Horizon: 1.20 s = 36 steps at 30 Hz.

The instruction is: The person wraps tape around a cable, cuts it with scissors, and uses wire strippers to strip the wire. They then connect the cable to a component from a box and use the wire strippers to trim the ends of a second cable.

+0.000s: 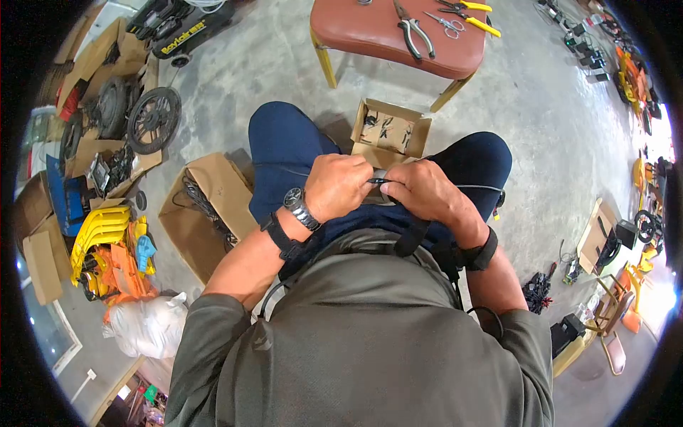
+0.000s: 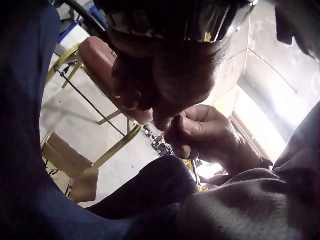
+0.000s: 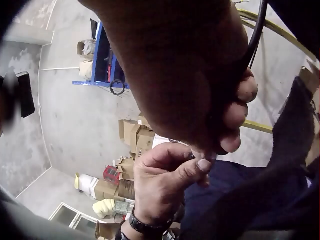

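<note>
L hand (image 1: 338, 186) & R hand (image 1: 427, 191) pinch thin blk piece (image 1: 378, 181), w/ cardbd box (image 1: 418, 137) ahead, stool (image 1: 356, 28) w/ pliers (image 1: 405, 21) beyond.

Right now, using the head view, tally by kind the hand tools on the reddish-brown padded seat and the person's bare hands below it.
Dark metal pliers with pale grey handles: 1
Small silver metal scissors: 1
Black plier-like tool with yellow handles: 1
Bare hands, left hand and right hand: 2
Total: 5
</note>
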Each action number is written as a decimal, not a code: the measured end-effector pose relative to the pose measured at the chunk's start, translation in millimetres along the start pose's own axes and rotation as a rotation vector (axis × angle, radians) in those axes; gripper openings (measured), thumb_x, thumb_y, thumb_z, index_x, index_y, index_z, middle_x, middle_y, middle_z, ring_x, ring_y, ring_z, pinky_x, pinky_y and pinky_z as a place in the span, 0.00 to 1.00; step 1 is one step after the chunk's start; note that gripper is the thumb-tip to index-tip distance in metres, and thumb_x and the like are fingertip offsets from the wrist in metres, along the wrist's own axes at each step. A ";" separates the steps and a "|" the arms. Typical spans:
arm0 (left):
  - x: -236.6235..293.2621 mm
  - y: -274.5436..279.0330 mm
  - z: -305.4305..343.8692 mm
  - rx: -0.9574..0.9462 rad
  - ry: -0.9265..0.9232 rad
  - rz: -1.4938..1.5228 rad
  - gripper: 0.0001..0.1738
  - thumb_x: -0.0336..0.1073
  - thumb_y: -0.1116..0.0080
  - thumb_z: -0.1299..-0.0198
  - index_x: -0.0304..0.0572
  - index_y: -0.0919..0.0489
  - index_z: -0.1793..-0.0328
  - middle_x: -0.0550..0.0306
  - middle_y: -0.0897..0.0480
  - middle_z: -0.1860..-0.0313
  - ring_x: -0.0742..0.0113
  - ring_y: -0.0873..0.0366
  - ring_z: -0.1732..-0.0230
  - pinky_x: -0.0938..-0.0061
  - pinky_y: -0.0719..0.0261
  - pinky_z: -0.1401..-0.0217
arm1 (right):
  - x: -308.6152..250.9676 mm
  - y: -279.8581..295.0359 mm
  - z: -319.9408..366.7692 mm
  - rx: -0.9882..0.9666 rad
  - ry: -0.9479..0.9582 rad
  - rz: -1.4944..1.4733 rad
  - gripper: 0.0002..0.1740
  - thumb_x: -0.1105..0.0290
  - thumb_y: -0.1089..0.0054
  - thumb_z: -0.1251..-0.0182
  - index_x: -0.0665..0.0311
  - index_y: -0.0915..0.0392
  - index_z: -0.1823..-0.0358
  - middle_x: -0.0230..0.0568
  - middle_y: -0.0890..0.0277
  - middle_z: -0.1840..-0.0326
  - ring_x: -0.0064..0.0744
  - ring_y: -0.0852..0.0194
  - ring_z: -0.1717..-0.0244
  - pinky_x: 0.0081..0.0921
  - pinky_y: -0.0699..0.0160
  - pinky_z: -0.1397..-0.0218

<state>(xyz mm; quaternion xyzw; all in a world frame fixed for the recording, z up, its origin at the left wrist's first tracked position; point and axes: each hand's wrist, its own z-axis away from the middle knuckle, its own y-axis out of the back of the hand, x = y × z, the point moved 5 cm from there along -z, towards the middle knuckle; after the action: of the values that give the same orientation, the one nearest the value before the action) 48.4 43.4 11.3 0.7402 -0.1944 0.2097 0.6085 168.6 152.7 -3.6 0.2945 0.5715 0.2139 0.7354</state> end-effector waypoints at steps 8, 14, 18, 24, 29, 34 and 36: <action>4.4 -0.8 2.7 0.038 0.023 -0.040 0.08 0.30 0.33 0.53 0.45 0.23 0.70 0.56 0.23 0.72 0.50 0.20 0.70 0.58 0.23 0.69 | -1.0 -4.4 1.4 -0.044 -0.029 0.022 0.17 0.55 0.41 0.30 0.62 0.19 0.67 0.53 0.18 0.72 0.59 0.17 0.65 0.49 0.19 0.60; -3.1 -13.5 0.4 -0.108 0.036 -0.023 0.10 0.33 0.32 0.51 0.42 0.25 0.72 0.53 0.23 0.73 0.48 0.19 0.68 0.56 0.23 0.68 | 3.9 -13.2 -2.3 -0.066 0.006 0.138 0.21 0.50 0.43 0.29 0.61 0.19 0.68 0.52 0.18 0.72 0.58 0.16 0.66 0.50 0.18 0.61; -4.0 -12.9 -1.1 -0.145 0.121 0.009 0.12 0.38 0.30 0.48 0.42 0.23 0.71 0.52 0.20 0.71 0.46 0.19 0.67 0.55 0.23 0.67 | 7.4 -14.6 -0.8 0.002 0.045 0.109 0.20 0.50 0.42 0.30 0.60 0.19 0.69 0.51 0.18 0.73 0.57 0.16 0.67 0.49 0.18 0.63; -9.3 -13.3 0.5 -0.347 0.230 0.123 0.14 0.45 0.28 0.44 0.43 0.17 0.66 0.49 0.17 0.70 0.45 0.18 0.66 0.56 0.23 0.67 | 7.2 -13.8 2.0 0.035 0.064 0.077 0.14 0.56 0.40 0.33 0.59 0.19 0.69 0.49 0.18 0.73 0.57 0.17 0.67 0.48 0.18 0.64; -19.4 -20.8 4.8 -0.474 0.355 0.321 0.14 0.44 0.29 0.40 0.40 0.14 0.65 0.45 0.18 0.73 0.48 0.19 0.71 0.61 0.24 0.67 | 8.0 -15.9 3.2 0.015 0.061 0.023 0.12 0.58 0.38 0.35 0.59 0.19 0.67 0.48 0.18 0.71 0.57 0.17 0.65 0.49 0.19 0.62; -20.9 -16.5 1.2 -0.465 0.341 0.350 0.13 0.43 0.30 0.40 0.40 0.15 0.66 0.45 0.18 0.74 0.49 0.19 0.72 0.63 0.24 0.67 | 4.6 -3.2 5.9 0.104 0.075 -0.111 0.10 0.60 0.35 0.37 0.58 0.17 0.62 0.49 0.19 0.71 0.58 0.18 0.64 0.48 0.20 0.60; -21.6 -16.3 0.8 -0.444 0.313 0.334 0.13 0.43 0.30 0.41 0.40 0.15 0.66 0.46 0.18 0.73 0.48 0.19 0.71 0.62 0.24 0.67 | 6.1 0.2 7.1 0.108 0.083 -0.114 0.10 0.61 0.34 0.38 0.59 0.17 0.62 0.49 0.19 0.70 0.57 0.18 0.64 0.48 0.20 0.60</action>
<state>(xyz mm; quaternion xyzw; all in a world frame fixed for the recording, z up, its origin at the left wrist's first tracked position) 39.2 46.3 -14.1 0.5057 -0.2583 0.3704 0.7351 177.1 155.5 -6.6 0.2917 0.6281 0.1526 0.7051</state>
